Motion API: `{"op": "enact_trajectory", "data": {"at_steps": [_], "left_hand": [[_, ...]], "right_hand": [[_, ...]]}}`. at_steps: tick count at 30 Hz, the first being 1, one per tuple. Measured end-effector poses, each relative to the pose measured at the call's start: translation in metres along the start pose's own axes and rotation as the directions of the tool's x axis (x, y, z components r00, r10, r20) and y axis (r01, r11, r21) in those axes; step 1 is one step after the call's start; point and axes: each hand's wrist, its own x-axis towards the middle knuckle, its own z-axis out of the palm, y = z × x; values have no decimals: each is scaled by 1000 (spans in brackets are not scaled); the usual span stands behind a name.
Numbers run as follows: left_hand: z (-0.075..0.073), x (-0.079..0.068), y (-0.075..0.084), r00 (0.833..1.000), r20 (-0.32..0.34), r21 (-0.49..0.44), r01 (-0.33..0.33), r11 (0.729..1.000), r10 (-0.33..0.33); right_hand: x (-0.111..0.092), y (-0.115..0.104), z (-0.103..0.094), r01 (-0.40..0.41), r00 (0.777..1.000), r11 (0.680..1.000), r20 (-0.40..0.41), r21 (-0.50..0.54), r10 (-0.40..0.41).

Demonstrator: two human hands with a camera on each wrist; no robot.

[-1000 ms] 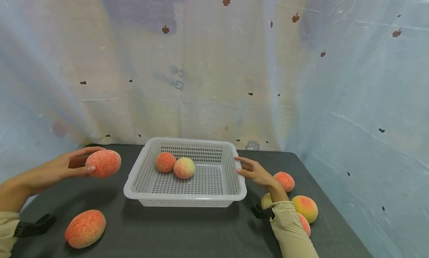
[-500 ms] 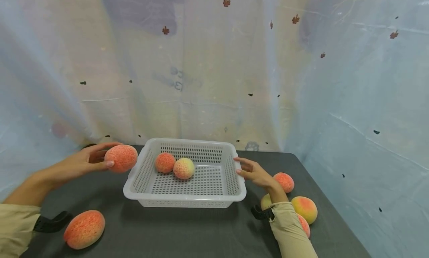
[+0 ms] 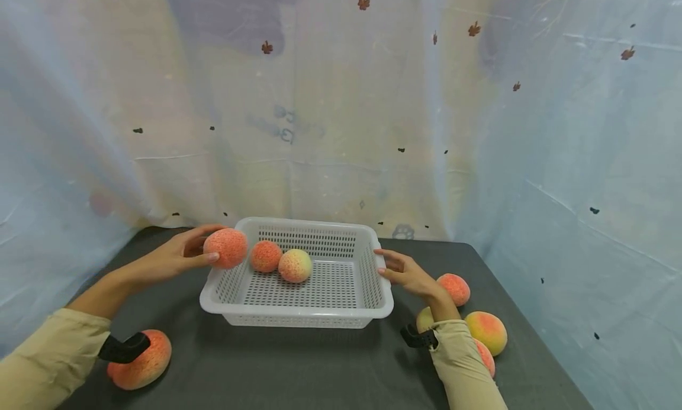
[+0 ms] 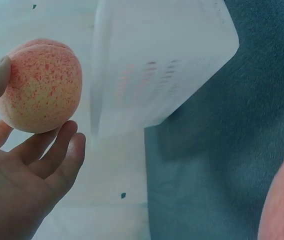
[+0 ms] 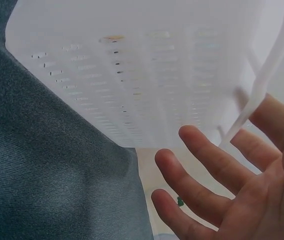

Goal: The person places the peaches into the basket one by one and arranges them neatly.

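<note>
My left hand (image 3: 183,251) holds a reddish peach (image 3: 227,248) between thumb and fingers, at the left rim of the white perforated plastic basket (image 3: 298,311). In the left wrist view this peach (image 4: 42,85) looks speckled red over yellow, held beside the basket's outer wall (image 4: 152,65). Inside the basket lie a red peach (image 3: 265,256) and a paler yellow-red peach (image 3: 295,265), side by side. My right hand (image 3: 407,276) grips the basket's right rim; in the right wrist view its thumb goes over the rim (image 5: 262,90) while several fingers (image 5: 202,200) spread outside, below it.
A larger orange-red fruit (image 3: 141,361) lies at front left, partly behind my left wrist strap (image 3: 125,348). Right of the basket are a red peach (image 3: 454,289), a yellow-red fruit (image 3: 486,332) and others partly hidden by my right forearm. A plastic curtain (image 3: 319,114) hangs behind the dark table.
My left hand has carried its peach rightward, from the table's left side to the basket's left rim. My right hand and the basket have stayed in place.
</note>
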Motion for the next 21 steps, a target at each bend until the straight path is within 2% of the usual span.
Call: {"op": "enact_trajectory", "data": {"at_steps": [6, 14, 21], "left_hand": [[9, 9, -1, 999, -25, 8, -33, 999, 33], [22, 28, -4, 998, -19, 18, -57, 998, 57], [31, 36, -7, 996, -14, 97, -85, 992, 87]], "right_hand": [[0, 0, -1, -11, 1000, 1000, -6, -9, 11], [-2, 1, -1, -21, 1000, 1000, -5, 5, 22], [-1, -2, 1, -19, 1000, 1000, -7, -4, 19]]}}
